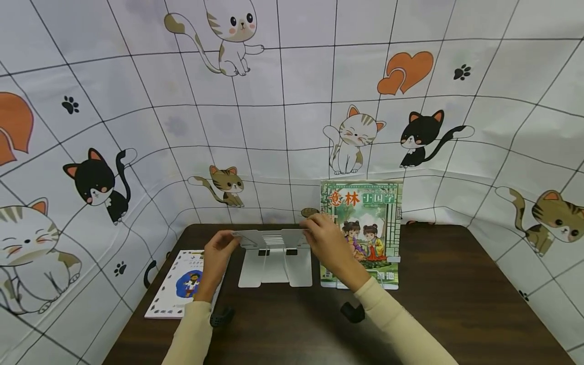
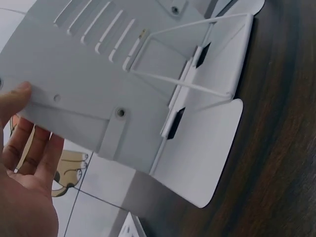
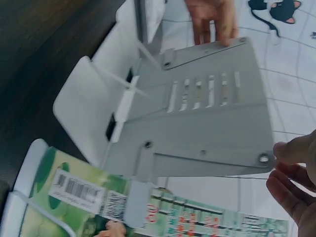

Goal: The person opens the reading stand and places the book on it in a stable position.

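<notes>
A grey-white book stand (image 1: 274,263) stands on the dark table, its slotted back panel (image 2: 74,69) raised from a flat white base (image 2: 202,143). A wire prop (image 2: 197,86) spans the angle between panel and base. My left hand (image 1: 220,256) pinches the panel's upper left corner between thumb and fingers. At the opposite upper corner, my right hand (image 1: 329,246) grips the edge, with the thumb on one face and fingers behind, as the right wrist view shows (image 3: 296,180). No book rests on this stand.
Right of the stand, a green magazine (image 1: 360,228) stands upright in another holder (image 3: 138,202). A white booklet (image 1: 171,289) lies flat at the table's left, partly behind my left forearm. Cat-patterned cloth (image 1: 292,126) hangs behind the dark wooden table (image 1: 456,294).
</notes>
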`<state>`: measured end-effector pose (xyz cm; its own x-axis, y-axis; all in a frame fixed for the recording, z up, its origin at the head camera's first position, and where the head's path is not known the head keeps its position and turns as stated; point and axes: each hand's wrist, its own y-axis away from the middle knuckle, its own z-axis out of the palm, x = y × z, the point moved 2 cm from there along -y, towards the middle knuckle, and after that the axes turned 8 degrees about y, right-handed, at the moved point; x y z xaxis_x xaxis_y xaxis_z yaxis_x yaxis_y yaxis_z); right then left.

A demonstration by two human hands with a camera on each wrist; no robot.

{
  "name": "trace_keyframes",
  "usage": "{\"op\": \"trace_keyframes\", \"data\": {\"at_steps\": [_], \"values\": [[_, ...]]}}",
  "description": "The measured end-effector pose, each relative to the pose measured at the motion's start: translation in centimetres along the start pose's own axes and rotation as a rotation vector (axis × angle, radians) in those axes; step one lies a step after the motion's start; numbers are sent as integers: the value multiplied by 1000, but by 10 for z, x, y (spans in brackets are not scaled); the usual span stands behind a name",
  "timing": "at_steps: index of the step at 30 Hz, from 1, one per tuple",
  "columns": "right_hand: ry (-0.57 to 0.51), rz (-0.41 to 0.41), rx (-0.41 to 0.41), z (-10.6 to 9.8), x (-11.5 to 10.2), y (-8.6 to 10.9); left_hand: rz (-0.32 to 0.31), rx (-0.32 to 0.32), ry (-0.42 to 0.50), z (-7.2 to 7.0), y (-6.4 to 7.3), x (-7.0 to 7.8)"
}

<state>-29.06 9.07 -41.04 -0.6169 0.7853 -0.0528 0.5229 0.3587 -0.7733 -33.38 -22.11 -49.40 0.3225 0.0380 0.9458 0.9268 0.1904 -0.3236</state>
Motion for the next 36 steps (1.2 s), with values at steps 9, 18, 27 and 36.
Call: {"op": "trace_keyframes", "data": {"at_steps": [9, 18, 27, 36], "values": [[19, -21, 11, 13, 6, -2, 23, 12, 22, -3, 6, -2], [35, 39, -17, 29, 13, -16, 106, -22, -23, -7, 37, 12], [66, 37, -28, 49, 18, -30, 307, -89, -18, 0, 66, 25], [73, 11, -28, 65, 19, -42, 520, -251, 22, 19, 87, 32]]}}
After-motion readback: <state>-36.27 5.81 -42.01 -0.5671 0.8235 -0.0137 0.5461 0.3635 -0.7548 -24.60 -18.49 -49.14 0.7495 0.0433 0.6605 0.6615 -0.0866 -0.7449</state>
